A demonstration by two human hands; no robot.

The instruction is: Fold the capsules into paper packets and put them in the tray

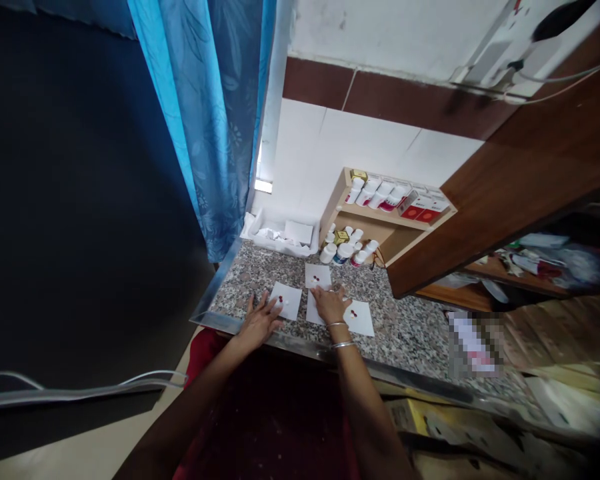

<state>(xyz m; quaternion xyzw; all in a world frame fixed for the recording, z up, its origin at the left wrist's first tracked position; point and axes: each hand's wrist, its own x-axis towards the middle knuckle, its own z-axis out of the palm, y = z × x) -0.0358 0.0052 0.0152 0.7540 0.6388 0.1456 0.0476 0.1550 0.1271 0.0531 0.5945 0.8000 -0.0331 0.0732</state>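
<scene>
The left hand rests flat and open on the left paper. The right hand covers the middle paper; perhaps pinching a pill, I cannot tell. Such small pills need careful fingertips.

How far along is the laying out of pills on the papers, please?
Done: the left paper, far paper and right paper each carry red pills. In hand: the right hand covers the middle paper, hiding any pills there; the left hand rests at the left paper. Left: all four papers lie open, unfolded.
</scene>
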